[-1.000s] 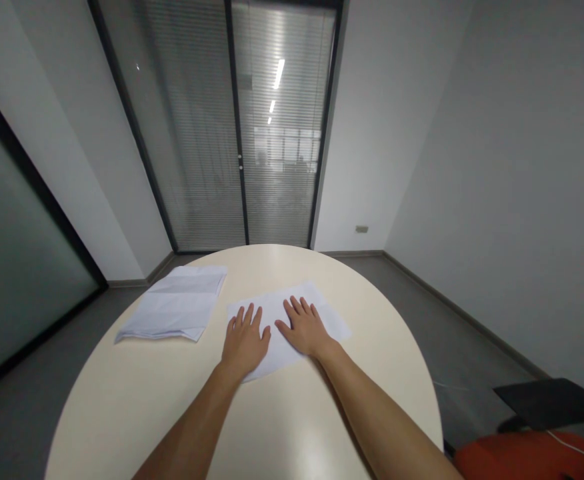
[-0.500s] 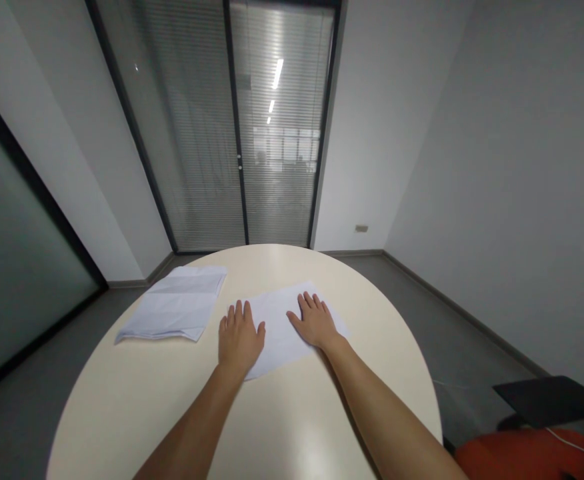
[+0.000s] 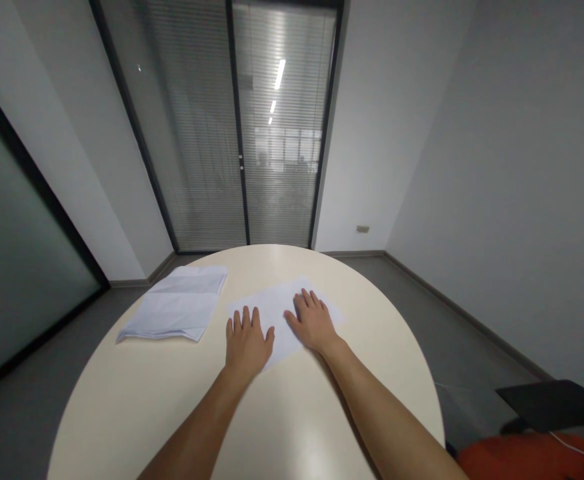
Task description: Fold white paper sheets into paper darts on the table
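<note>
A single white sheet of paper [image 3: 278,305] lies flat on the round cream table [image 3: 172,400]. My left hand [image 3: 248,341] rests palm down over its near left part, fingers stretched forward and thumb out to the right. On the sheet's right side, my right hand [image 3: 313,325] also lies palm down, its fingers spread and pointing up and to the left. Neither hand grips anything. Both hands cover part of the paper. A stack of creased white sheets [image 3: 175,303] sits on the table to the left, apart from my hands.
A black flat surface [image 3: 555,403] and a red chair seat [image 3: 527,457] stand at the lower right beside the table. Beyond the table's far edge is a glass door [image 3: 285,200] with blinds. Grey walls rise on both sides.
My left hand has shifted a little to the right and nearer to me. My right hand and the paper have moved slightly to the left.
</note>
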A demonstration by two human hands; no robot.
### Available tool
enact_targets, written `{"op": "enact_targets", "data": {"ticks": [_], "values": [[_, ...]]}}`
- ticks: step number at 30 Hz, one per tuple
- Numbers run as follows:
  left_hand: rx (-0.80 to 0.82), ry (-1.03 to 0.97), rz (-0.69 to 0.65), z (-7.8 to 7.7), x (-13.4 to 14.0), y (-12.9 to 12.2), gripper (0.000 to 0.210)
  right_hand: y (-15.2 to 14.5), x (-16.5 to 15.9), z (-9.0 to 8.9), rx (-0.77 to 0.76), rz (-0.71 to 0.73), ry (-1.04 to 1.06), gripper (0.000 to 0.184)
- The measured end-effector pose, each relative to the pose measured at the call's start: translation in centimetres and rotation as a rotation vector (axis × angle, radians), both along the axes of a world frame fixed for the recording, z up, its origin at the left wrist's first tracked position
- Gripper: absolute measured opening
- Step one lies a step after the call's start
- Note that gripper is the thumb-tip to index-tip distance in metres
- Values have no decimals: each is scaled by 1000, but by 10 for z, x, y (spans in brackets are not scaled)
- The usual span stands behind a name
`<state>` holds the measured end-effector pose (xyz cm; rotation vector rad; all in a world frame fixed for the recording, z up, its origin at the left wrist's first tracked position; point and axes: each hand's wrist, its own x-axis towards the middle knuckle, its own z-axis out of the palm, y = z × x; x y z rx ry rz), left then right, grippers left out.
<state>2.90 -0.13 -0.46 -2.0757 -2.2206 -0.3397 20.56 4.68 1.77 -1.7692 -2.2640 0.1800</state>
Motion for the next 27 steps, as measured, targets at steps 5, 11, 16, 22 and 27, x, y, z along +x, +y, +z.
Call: {"op": "enact_targets", "data": {"ticks": [5, 11, 16, 22, 27], "values": [[29, 3, 46, 8, 0, 1, 65, -10, -10, -2, -128, 2, -1, 87], [-5, -43, -30, 2, -3, 5, 62, -12, -7, 4, -179, 46, 11, 85], [7, -18, -34, -1, -6, 7, 61, -10, -5, 2, -198, 70, 17, 84], [41, -20, -29, -1, -7, 8, 60, -5, -1, -2, -196, 121, 51, 81], [73, -60, -27, -1, -7, 8, 63, -6, 0, 4, -189, 219, 117, 73]]}}
